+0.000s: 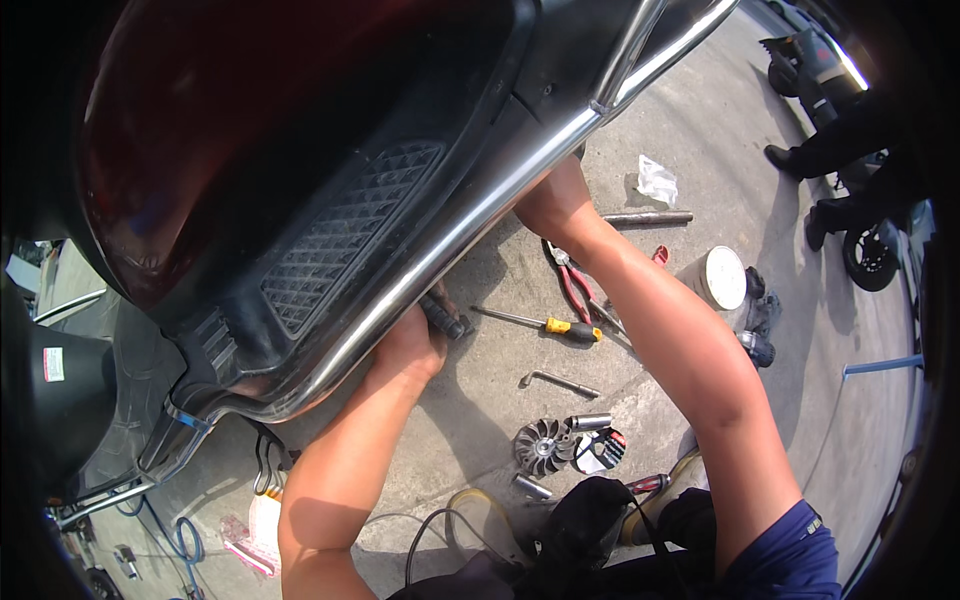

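Observation:
Both forearms reach under the chrome side rail (pixel 470 220) of a dark red and black scooter (pixel 200 150). Just below the rail is my left hand (pixel 412 342), its fingers partly hidden, closed around a dark, ridged cylindrical thing (pixel 443 316) whose end sticks out to the right. My right hand (pixel 552 203) goes in behind the rail farther up, with its fingers out of sight. Nearest to it on the ground are a metal bar (pixel 650 218) and red-handled pliers (pixel 572 285). A yellow and black screwdriver (pixel 570 329) lies to the right of my left hand.
An L-shaped wrench (pixel 560 382), a finned metal rotor (pixel 544 447) and metal sockets (pixel 590 422) lie on the concrete near my feet. At right stand a white tub (pixel 724 278) and a person's dark-clad legs (pixel 840 155). A blue hose (pixel 187 540) coils at lower left.

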A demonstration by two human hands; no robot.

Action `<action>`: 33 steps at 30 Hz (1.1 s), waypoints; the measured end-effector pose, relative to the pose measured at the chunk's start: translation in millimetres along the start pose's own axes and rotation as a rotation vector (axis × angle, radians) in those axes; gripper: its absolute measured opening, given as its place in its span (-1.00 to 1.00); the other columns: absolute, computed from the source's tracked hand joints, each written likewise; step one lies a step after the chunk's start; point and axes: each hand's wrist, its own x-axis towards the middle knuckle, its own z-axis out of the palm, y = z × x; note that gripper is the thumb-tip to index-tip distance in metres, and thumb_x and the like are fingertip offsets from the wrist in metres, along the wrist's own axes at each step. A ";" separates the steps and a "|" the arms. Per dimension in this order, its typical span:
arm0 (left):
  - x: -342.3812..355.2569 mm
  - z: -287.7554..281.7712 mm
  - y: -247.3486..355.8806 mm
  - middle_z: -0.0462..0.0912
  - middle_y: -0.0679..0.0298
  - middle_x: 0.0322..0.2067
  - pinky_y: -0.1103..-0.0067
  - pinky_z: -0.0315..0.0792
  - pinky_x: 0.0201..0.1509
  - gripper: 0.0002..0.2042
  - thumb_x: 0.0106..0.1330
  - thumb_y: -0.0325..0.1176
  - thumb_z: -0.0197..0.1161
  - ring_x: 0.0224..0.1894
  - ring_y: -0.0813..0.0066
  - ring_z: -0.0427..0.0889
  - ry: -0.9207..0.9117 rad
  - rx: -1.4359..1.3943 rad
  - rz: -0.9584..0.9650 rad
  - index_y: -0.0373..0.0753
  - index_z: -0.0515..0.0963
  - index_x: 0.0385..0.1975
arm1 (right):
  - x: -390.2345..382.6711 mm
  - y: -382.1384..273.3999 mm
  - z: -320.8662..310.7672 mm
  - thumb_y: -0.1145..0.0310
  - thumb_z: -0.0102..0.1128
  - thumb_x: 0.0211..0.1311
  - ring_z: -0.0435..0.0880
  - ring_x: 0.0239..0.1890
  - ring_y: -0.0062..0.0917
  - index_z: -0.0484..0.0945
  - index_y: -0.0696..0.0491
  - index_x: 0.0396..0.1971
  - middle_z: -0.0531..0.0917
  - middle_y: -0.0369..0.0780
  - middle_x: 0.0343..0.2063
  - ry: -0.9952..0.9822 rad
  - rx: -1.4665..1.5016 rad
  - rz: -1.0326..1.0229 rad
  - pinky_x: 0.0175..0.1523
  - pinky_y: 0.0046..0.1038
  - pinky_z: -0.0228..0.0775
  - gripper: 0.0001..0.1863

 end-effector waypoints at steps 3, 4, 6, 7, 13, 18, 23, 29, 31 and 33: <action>-4.0 7.6 0.0 0.46 0.36 -0.63 0.61 0.24 -0.52 -0.69 0.49 -0.01 0.21 -0.64 0.56 0.37 0.083 -0.061 -0.034 -0.09 0.44 -0.40 | -4.3 -10.3 -2.9 0.35 0.27 0.15 0.70 -0.24 0.04 0.72 0.06 -0.34 0.72 0.05 -0.37 0.037 0.026 -0.010 -0.09 -0.03 0.57 -0.85; -5.3 8.8 1.1 0.47 0.36 -0.62 0.61 0.24 -0.53 -0.69 0.49 -0.02 0.20 -0.64 0.55 0.38 0.092 -0.064 -0.049 -0.09 0.44 -0.39 | -5.3 -12.5 -3.5 0.35 0.27 0.14 0.70 -0.25 0.04 0.72 0.06 -0.35 0.72 0.04 -0.37 0.053 0.005 -0.027 -0.10 -0.03 0.57 -0.86; -5.9 11.1 2.6 0.48 0.35 -0.61 0.61 0.24 -0.53 -0.68 0.49 -0.02 0.20 -0.64 0.55 0.39 0.107 -0.048 -0.040 -0.10 0.44 -0.40 | -5.0 -14.4 -4.0 0.36 0.26 0.14 0.71 -0.27 0.02 0.71 0.05 -0.36 0.72 0.03 -0.39 0.058 -0.047 -0.072 -0.12 -0.04 0.58 -0.87; -6.6 11.5 3.1 0.49 0.35 -0.60 0.61 0.24 -0.53 -0.68 0.49 -0.03 0.21 -0.64 0.54 0.39 0.115 -0.039 -0.036 -0.11 0.44 -0.40 | -4.4 -14.2 -4.1 0.37 0.26 0.14 0.71 -0.28 0.01 0.71 0.04 -0.36 0.72 0.02 -0.39 0.048 -0.076 -0.100 -0.13 -0.04 0.59 -0.88; -5.9 11.5 5.4 0.50 0.30 -0.58 0.61 0.25 -0.53 -0.74 0.53 -0.10 0.17 -0.62 0.54 0.40 0.111 -0.039 -0.016 -0.12 0.43 -0.35 | -0.3 -4.6 -4.5 0.35 0.29 0.16 0.72 -0.33 0.00 0.69 0.02 -0.29 0.72 -0.01 -0.42 0.046 -0.103 -0.228 -0.18 -0.06 0.60 -0.86; -6.3 13.2 5.8 0.55 0.27 -0.50 0.59 0.32 -0.52 -0.82 0.52 -0.17 0.18 -0.59 0.52 0.46 0.189 -0.112 -0.047 -0.10 0.43 -0.13 | -2.3 -5.6 -4.5 0.33 0.33 0.16 0.72 -0.32 0.01 0.69 0.04 -0.26 0.73 0.00 -0.42 0.040 -0.147 -0.189 -0.17 -0.06 0.60 -0.83; -5.7 6.0 8.7 0.58 0.28 -0.46 0.60 0.34 -0.52 -0.80 0.55 -0.10 0.10 -0.57 0.53 0.48 0.028 -0.039 -0.047 -0.08 0.44 -0.11 | -6.8 -13.0 -7.3 0.33 0.32 0.16 0.72 -0.30 0.00 0.70 0.04 -0.28 0.73 0.01 -0.39 0.057 -0.122 -0.113 -0.15 -0.06 0.59 -0.84; -0.5 0.6 3.5 0.63 0.27 -0.37 0.58 0.35 -0.52 -0.72 0.58 -0.04 -0.02 -0.48 0.50 0.55 -0.025 -0.068 -0.035 -0.09 0.47 -0.08 | -4.2 -9.8 -5.8 0.34 0.30 0.16 0.72 -0.30 -0.01 0.71 0.03 -0.26 0.73 0.00 -0.38 0.065 -0.069 -0.198 -0.17 -0.07 0.60 -0.83; 0.9 -0.1 2.0 0.65 0.25 -0.34 0.57 0.37 -0.49 -0.71 0.58 -0.04 -0.02 -0.45 0.47 0.57 -0.037 -0.073 -0.010 -0.11 0.48 -0.04 | -2.4 -6.9 -4.6 0.33 0.30 0.16 0.71 -0.31 -0.01 0.71 0.02 -0.26 0.73 -0.01 -0.39 0.049 -0.075 -0.184 -0.18 -0.06 0.60 -0.83; 2.3 -1.9 2.5 0.66 0.22 -0.32 0.57 0.41 -0.45 -0.69 0.59 -0.05 -0.02 -0.40 0.44 0.61 -0.083 -0.027 0.025 -0.13 0.49 0.01 | -1.8 -5.6 -3.5 0.32 0.30 0.17 0.71 -0.31 -0.01 0.71 0.01 -0.26 0.73 -0.02 -0.39 0.037 -0.099 -0.173 -0.19 -0.06 0.60 -0.83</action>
